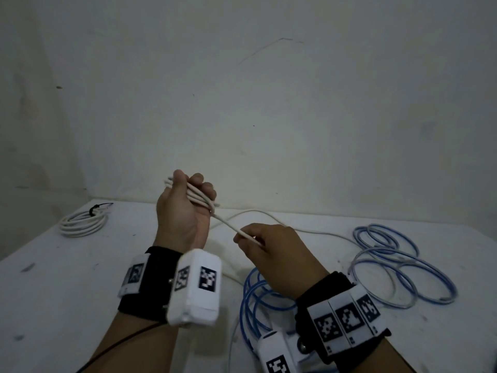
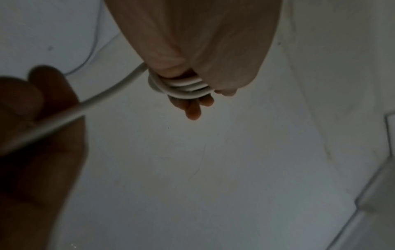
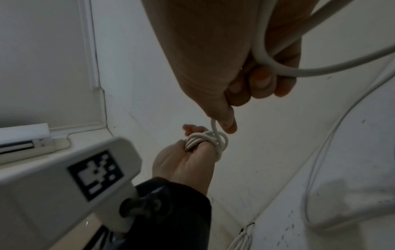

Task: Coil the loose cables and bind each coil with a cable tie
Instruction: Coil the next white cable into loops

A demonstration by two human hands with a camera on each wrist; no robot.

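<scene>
My left hand (image 1: 188, 200) is raised above the table, its fingers curled round several turns of a white cable (image 1: 200, 199). The same turns show in the left wrist view as the white cable (image 2: 181, 86) and in the right wrist view as the white cable (image 3: 205, 138). A taut strand runs from that bundle down to my right hand (image 1: 258, 243), which pinches it between thumb and fingers. The rest of the white cable trails loose over the table (image 1: 67, 278) behind my right hand.
A coiled white cable (image 1: 82, 223) bound with a black tie (image 1: 94, 210) lies at the table's far left. Loose blue cable loops (image 1: 403, 265) spread at the right, and more blue cable (image 1: 255, 297) lies under my right wrist. A wall stands close behind the table.
</scene>
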